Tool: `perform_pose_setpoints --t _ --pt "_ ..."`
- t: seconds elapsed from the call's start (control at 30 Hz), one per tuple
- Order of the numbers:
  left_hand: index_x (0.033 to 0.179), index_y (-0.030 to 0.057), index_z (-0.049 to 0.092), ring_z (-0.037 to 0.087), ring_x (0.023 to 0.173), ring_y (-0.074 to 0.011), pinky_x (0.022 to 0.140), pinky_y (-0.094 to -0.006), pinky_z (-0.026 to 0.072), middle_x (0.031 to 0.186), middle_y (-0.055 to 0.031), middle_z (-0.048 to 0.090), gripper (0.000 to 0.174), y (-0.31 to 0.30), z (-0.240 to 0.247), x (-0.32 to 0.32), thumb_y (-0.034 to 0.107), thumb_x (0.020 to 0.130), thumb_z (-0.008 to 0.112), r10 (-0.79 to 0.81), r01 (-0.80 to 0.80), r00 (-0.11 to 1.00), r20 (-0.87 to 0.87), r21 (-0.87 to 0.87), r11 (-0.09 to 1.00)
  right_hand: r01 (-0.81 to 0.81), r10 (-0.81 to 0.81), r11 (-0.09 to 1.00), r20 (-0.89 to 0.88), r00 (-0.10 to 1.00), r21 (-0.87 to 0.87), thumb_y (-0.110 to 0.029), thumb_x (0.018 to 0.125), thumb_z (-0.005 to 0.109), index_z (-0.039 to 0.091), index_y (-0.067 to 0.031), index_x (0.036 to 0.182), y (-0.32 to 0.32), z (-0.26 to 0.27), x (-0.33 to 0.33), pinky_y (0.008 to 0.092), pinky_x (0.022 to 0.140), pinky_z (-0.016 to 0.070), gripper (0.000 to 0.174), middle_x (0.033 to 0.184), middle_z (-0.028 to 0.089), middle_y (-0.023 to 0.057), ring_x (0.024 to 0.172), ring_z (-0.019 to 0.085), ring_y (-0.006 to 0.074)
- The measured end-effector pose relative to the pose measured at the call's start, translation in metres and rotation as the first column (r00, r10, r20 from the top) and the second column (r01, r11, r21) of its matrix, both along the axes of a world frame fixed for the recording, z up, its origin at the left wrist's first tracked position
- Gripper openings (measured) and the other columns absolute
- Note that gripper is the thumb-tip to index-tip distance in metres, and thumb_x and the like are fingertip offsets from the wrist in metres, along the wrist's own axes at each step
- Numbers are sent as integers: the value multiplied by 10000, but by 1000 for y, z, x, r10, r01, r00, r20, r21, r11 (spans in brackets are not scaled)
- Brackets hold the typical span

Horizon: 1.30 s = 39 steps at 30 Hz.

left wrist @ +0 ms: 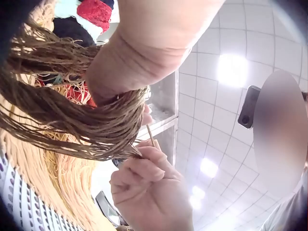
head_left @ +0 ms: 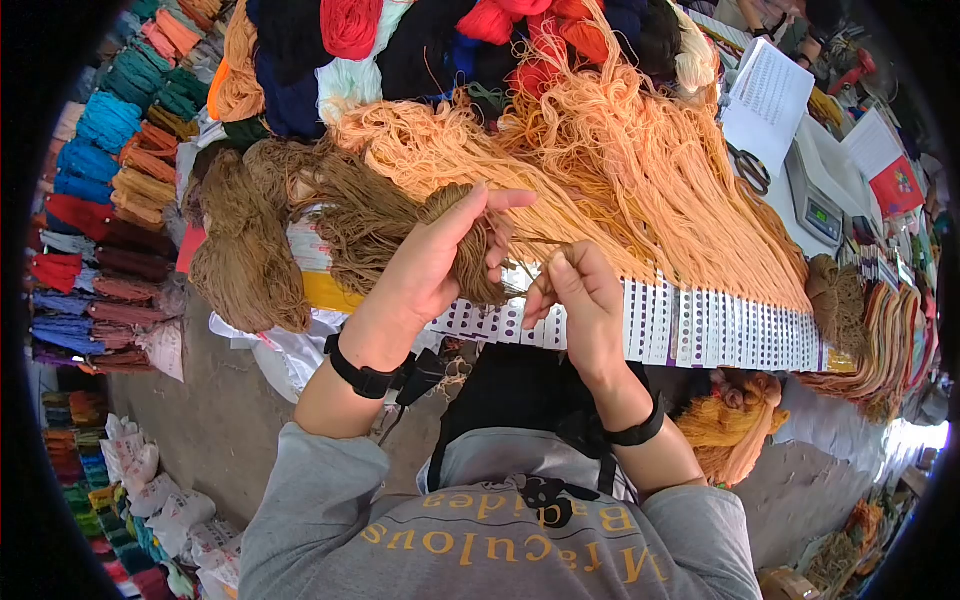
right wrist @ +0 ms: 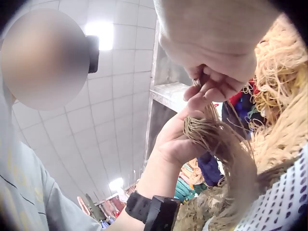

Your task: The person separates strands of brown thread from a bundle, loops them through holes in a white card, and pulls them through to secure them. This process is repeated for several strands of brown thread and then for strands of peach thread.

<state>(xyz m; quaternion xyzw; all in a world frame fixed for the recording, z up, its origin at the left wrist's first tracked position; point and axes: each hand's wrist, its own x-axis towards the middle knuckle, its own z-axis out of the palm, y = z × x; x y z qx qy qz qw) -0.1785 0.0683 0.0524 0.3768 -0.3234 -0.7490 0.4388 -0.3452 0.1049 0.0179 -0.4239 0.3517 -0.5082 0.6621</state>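
Note:
A brown yarn skein hangs looped over my left hand, whose fingers curl around it. In the left wrist view the brown strands pass round that hand. My right hand pinches a few thin strands at the skein's right side, and in the left wrist view this hand has its fingers bent at the bundle's end. The right wrist view shows the left hand under the looped strands, with the right hand close above, fingertips pinched together.
Peach yarn fastened along white punched cards covers the table. More brown yarn lies at left. Scissors, a scale and printed sheets are at right. Coloured yarn bundles stand at far left.

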Motion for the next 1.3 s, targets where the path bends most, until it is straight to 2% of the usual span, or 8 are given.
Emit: perform_pose_setpoints --t 0.63,0.73,0.83,0.9,1.03,1.13,1.23,1.3 --pt "1241 23 501 390 501 -66 559 -234 380 633 28 460 491 -3 2 1 407 987 329 -48 53 967 -251 11 999 100 -103 994 -79 992 -46 -177 977 440 476 -5 949 3 2 3 210 487 410 178 618 539 28 527 524 82" --pt "1224 23 508 303 439 -41 466 -202 305 626 36 423 490 -3 3 2 416 982 340 -37 46 983 -182 46 998 -72 40 995 -381 924 -70 -160 949 494 522 -7 954 1 -2 0 231 481 413 156 625 553 37 508 527 112" --pt "1141 27 557 271 415 -26 426 -193 277 576 48 401 480 -9 -9 20 431 975 357 -113 117 992 -63 73 990 87 -266 926 -470 842 -368 -144 917 537 554 -9 934 -2 -3 -5 262 525 448 137 657 591 61 533 560 172" --pt "1049 32 585 244 403 -26 380 -188 213 549 62 371 450 -15 -25 54 424 972 379 -174 173 985 -2 51 984 120 -416 877 -613 672 -464 -88 916 507 554 -17 944 -12 13 -35 288 764 466 90 947 632 147 861 612 205" --pt "811 97 525 202 388 -20 351 -192 139 522 99 278 281 -31 -29 135 316 969 446 310 -305 951 8 215 928 530 -514 782 142 846 -328 -215 983 397 534 20 1047 -28 18 -118 386 949 430 279 1102 591 154 1032 561 250" --pt "847 89 521 205 392 -29 350 -194 141 545 88 287 212 -45 -57 237 259 961 468 482 -464 876 -16 248 851 256 -63 958 772 633 -131 -145 958 458 517 15 972 -28 17 -208 315 846 447 171 991 528 92 923 517 184" --pt "878 82 533 222 400 -36 356 -195 171 550 81 295 160 -52 -58 333 224 942 502 610 -582 790 -57 242 776 383 -275 920 566 777 -78 -122 939 492 500 -1 978 -20 8 -281 264 739 428 127 940 498 64 820 486 157" --pt "970 53 536 243 403 -50 365 -206 208 548 72 294 184 -61 -52 421 222 953 468 759 -762 643 99 -15 648 607 -549 793 380 744 -44 -138 941 499 503 -13 959 -16 1 -354 260 712 426 126 908 497 55 784 472 143"
